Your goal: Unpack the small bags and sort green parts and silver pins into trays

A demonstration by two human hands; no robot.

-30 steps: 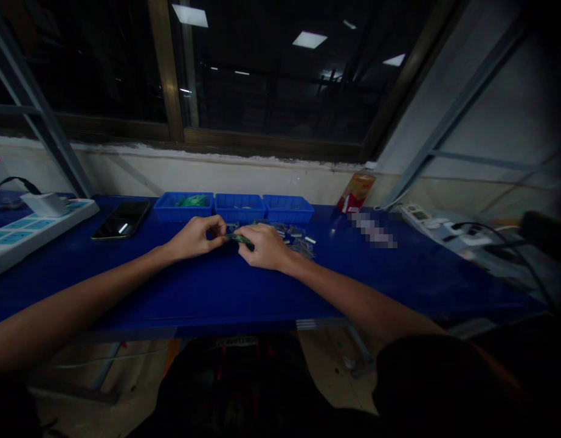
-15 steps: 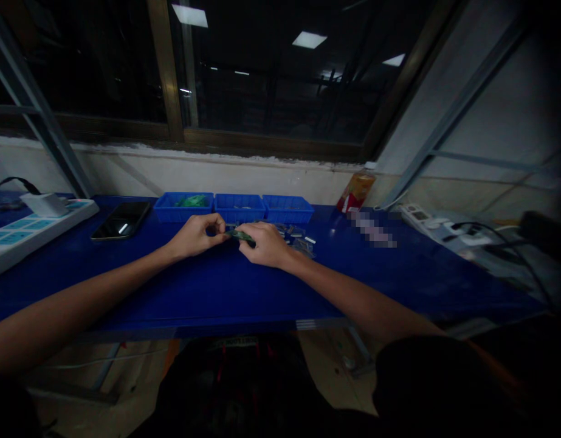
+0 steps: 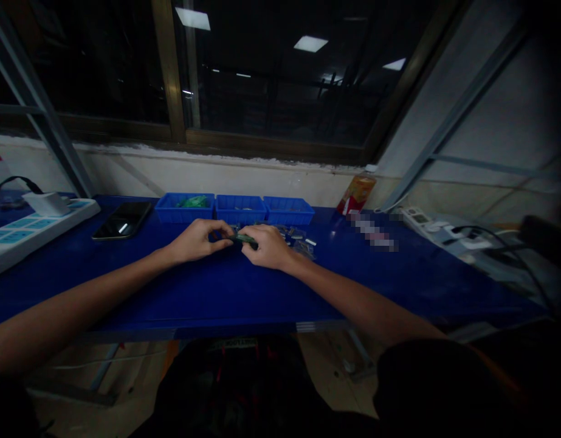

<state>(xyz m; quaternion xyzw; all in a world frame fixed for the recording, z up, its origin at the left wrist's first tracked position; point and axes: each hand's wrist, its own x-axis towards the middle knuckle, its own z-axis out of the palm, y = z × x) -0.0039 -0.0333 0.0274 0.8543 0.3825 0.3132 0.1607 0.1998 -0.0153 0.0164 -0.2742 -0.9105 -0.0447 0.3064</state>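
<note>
Above the middle of the blue table (image 3: pixel 207 292), my two hands meet at a small, flat, dark green piece (image 3: pixel 246 239), too dim to name more exactly. My right hand (image 3: pixel 270 248) is closed around its right side, fingers over the top and thumb in front. At the left end, the thumb and fingertips of my left hand (image 3: pixel 194 241) pinch it. Just beyond and right of my right hand lie several small metallic parts and clear plastic bags (image 3: pixel 304 248), partly hidden by that hand.
Behind my hands stand three blue bins: the left bin (image 3: pixel 184 214) with green pieces, the middle bin (image 3: pixel 240 215) and the right bin (image 3: pixel 288 216). A phone (image 3: pixel 123 220) and power strip (image 3: pixel 38 231) lie left. A drink bottle (image 3: pixel 357 193) stands at back right, beside cables and plugs (image 3: pixel 448 234).
Both hands have shifted slightly right with the green piece. The left thumb and fingers have spread a little at its end, and the piece lies flatter. The view has tilted slightly.
</note>
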